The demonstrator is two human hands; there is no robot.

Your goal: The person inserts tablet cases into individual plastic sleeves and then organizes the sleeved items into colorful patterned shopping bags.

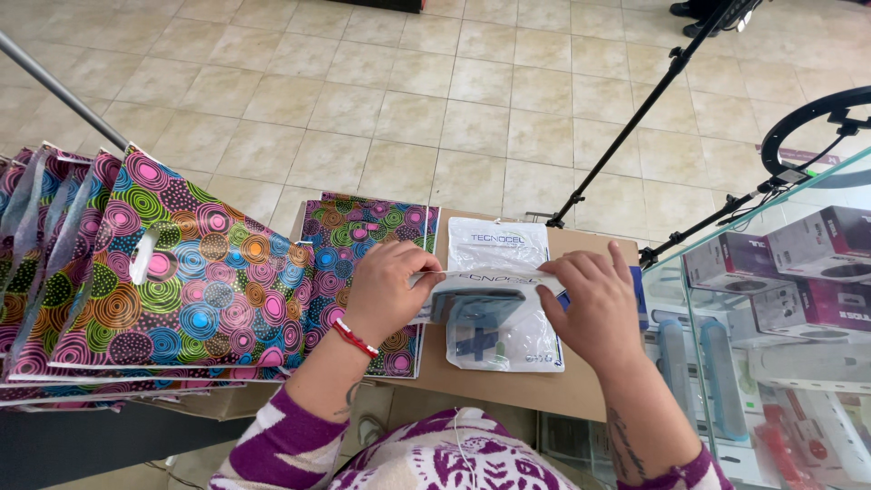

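A clear plastic pouch (504, 338) with a white printed top lies on a brown cardboard surface (508, 386). Inside it is a blue phone case with a darker blue shape. My left hand (388, 286), with a red bracelet at the wrist, pinches the pouch's white folded flap at its left end. My right hand (594, 304) grips the same flap at its right end. Both hands hold the flap across the top of the blue case. A second flat pouch (497, 243) with a white top lies just behind.
Colourful circle-patterned gift bags (172, 272) stand in a row at the left, one flat bag (363, 227) beside the pouch. A glass display case (780, 308) with boxed goods is at the right. A black tripod and ring light (812, 118) stand on the tiled floor behind.
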